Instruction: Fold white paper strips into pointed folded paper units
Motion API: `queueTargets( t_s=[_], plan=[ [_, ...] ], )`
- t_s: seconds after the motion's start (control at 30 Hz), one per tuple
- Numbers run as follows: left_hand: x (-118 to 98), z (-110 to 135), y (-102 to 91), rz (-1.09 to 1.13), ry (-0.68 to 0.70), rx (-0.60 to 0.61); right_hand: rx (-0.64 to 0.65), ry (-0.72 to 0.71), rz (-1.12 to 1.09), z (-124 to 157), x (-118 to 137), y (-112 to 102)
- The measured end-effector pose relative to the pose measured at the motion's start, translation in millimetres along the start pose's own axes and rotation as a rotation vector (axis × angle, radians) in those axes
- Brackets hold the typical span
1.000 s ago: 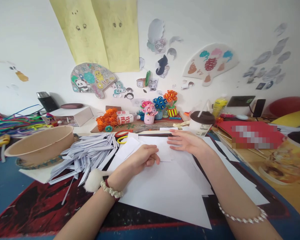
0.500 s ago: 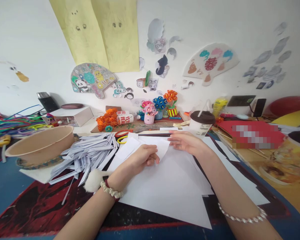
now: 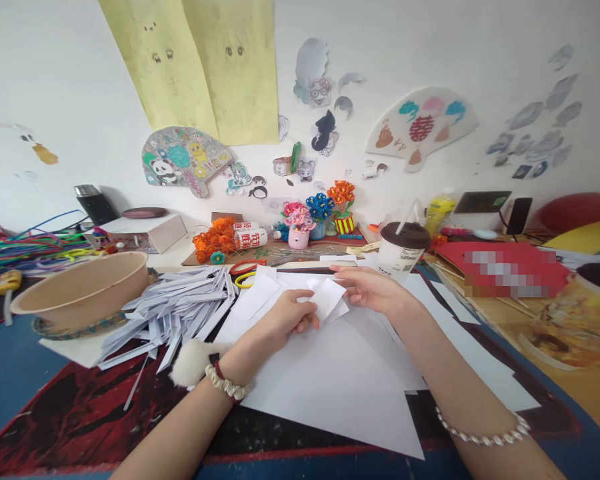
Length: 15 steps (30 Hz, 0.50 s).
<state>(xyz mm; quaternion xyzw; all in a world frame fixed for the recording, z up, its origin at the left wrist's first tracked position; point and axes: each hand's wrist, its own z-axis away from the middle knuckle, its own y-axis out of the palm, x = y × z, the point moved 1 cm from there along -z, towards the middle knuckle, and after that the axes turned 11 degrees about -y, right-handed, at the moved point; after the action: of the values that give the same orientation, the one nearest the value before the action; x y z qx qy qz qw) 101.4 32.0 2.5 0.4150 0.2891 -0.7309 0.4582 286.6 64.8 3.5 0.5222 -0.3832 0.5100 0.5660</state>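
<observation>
My left hand [image 3: 293, 315] is closed, fingers curled and thumb against a small folded piece of white paper [image 3: 329, 299]. At that paper's right edge my right hand [image 3: 370, 288] pinches it, the index finger stretched out above; some fingertips are hidden behind the paper. Under both hands lies a stack of large white sheets [image 3: 350, 387]. Several small white paper pieces [image 3: 254, 298] rest on the sheets, left of the paper in my hands.
A heap of folded white paper strips [image 3: 180, 300] lies at left beside a beige basin [image 3: 85, 283]. Yellow-handled scissors [image 3: 245, 280] lie behind the sheets. A lidded drink cup [image 3: 403, 247] stands behind my right hand. Craft flower pots [image 3: 299, 237] line the back.
The small paper has been bent over, and its folded layers now show between my hands. My right hand has shifted slightly left and down toward it.
</observation>
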Motion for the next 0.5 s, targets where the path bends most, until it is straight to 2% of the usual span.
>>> queueTargets(
  t_s=[0.17,0.3,0.4,0.5],
  plan=[
    [3.9,-6.0,1.5,-0.103,-0.001,-0.111,0.04,-0.043,0.117,3.4,3.0,-0.1],
    [6.3,-10.9,0.2,-0.206,-0.008,-0.237,0.173,-0.06,0.286,4.8,1.6,4.3],
    [6.7,-11.4,-0.9,-0.279,0.006,-0.283,0.228,-0.063,0.37,4.1,-1.4,7.4],
    [5.8,-10.0,-1.7,-0.349,0.04,-0.318,0.229,-0.077,0.441,5.0,-2.9,9.4]
  ],
)
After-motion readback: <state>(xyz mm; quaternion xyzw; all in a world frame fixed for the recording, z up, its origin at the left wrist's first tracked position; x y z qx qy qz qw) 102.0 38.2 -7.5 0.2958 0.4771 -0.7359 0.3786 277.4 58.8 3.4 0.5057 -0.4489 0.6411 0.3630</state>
